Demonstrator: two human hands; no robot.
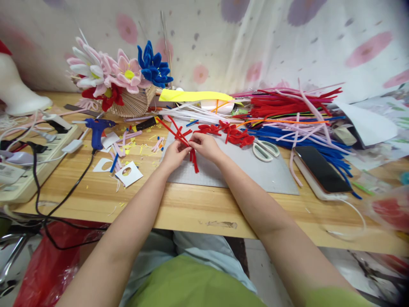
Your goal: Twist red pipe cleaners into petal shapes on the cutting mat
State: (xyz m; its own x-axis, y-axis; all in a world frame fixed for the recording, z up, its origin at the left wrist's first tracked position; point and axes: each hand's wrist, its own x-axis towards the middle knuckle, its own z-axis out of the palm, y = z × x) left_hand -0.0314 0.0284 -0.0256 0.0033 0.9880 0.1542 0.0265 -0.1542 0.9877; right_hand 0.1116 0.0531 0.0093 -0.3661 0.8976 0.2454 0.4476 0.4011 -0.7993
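Both my hands meet over the left part of a grey cutting mat [255,170]. My left hand [174,154] is closed on red pipe cleaners [172,130], whose long ends stick up to the upper left and whose short ends hang below the fingers. My right hand [203,146] pinches the same bunch where the stems cross; the fingertips partly hide that spot. Just beyond the right hand lie several red looped petals [238,135] of pipe cleaner. Scissors with pale handles [266,151] rest to the right of them.
A blue glue gun [98,128] and a power strip [41,162] with trailing cables are at left. Pipe-cleaner flowers [128,72] stand behind. Bundles of red pipe cleaners [281,104] and blue ones [319,147] lie at right, near a phone [322,169]. Cut white cards [129,174] lie left.
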